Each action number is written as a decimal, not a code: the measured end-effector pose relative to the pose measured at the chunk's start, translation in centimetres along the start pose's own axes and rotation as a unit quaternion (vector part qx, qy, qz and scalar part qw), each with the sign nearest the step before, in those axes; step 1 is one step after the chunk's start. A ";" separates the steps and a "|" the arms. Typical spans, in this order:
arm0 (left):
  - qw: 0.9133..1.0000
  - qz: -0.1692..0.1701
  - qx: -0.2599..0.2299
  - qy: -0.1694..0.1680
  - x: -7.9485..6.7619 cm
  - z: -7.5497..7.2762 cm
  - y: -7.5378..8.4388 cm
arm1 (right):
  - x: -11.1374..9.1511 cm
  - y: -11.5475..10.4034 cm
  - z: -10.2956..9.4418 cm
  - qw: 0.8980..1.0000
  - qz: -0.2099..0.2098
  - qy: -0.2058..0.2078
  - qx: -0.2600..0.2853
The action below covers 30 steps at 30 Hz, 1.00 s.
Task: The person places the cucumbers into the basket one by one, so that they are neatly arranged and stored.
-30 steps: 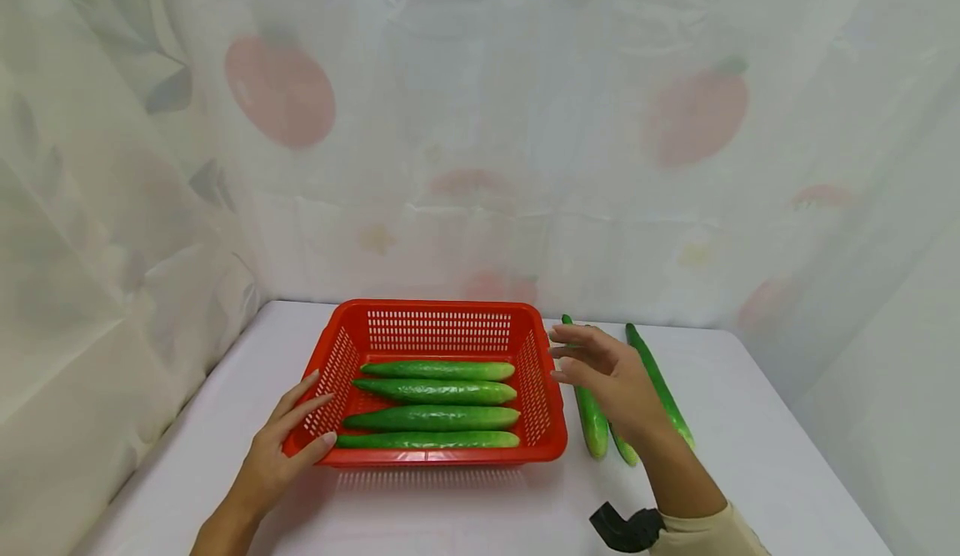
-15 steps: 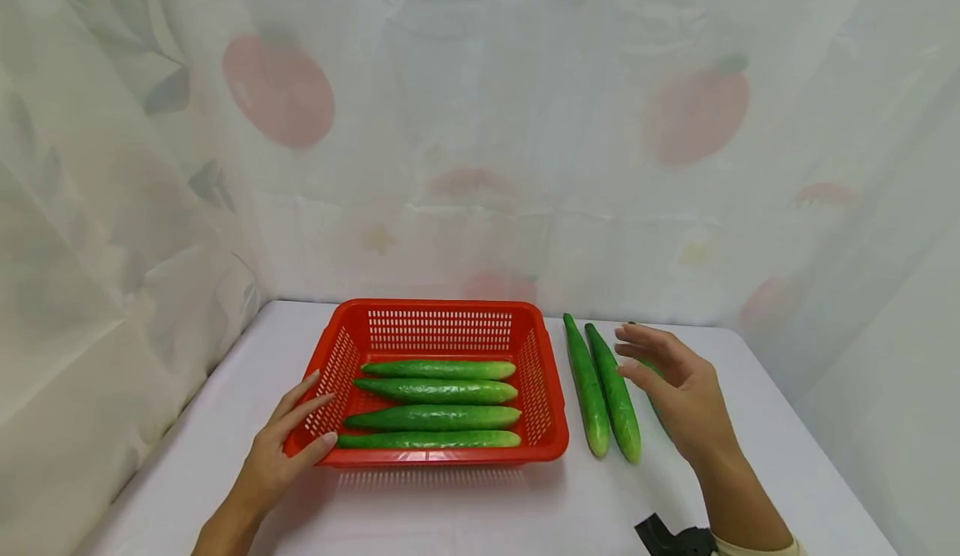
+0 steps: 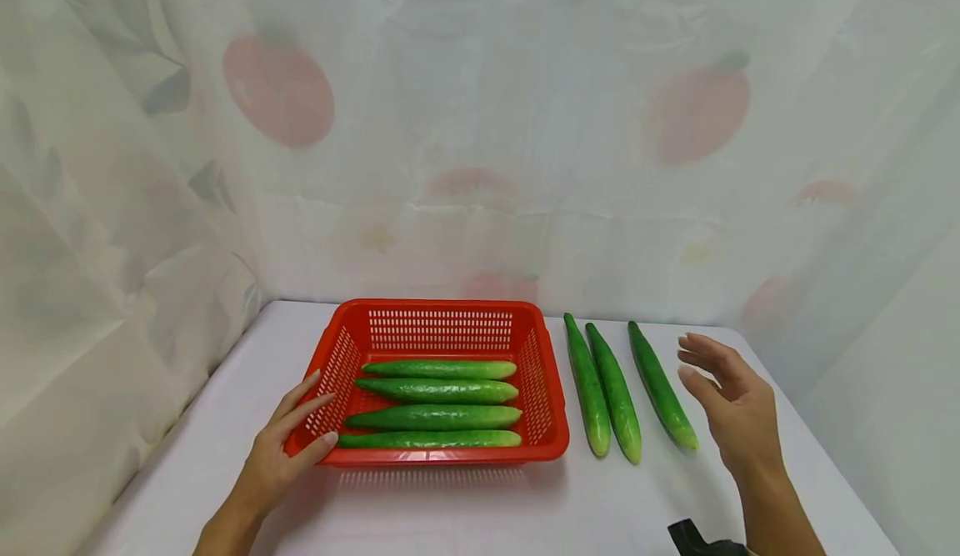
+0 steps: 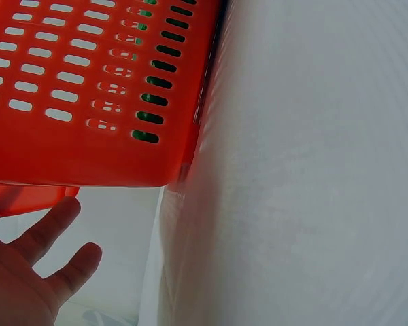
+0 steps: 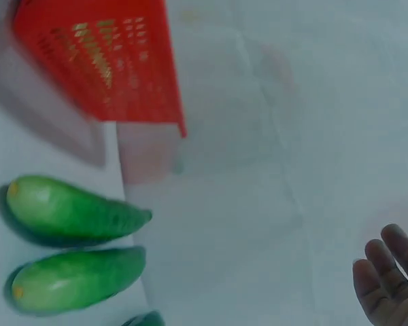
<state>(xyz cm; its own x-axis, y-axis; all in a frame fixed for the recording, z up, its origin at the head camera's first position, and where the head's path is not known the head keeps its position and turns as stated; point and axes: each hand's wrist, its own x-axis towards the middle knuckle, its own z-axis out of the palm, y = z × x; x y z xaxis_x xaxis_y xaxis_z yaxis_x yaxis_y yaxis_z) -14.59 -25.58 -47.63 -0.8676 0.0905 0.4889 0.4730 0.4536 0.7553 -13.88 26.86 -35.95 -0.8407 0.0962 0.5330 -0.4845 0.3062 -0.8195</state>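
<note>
Right of one red basket (image 3: 427,457) holding four cucumbers (image 3: 437,391) lie three loose cucumbers (image 3: 613,393); my splayed left grip (image 3: 272,458) touches the basket, my relaxed right grip (image 3: 738,413) nothing.

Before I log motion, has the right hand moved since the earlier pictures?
Yes: in the head view, the right hand moved right, away from the basket.
</note>
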 end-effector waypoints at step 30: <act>1.000 -0.005 0.011 0.001 0.0 0.0 -0.2 | -2.9 9.1 -1.2 0.975 0.155 0.103 -0.119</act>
<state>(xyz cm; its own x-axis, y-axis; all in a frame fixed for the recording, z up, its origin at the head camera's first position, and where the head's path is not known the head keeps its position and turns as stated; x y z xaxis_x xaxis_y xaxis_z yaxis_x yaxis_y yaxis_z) -14.67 -25.65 -47.75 -0.8722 0.0844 0.4818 0.4605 0.4736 0.7508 -15.52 30.55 -44.73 -0.8599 0.3995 0.3177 -0.1240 0.4404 -0.8892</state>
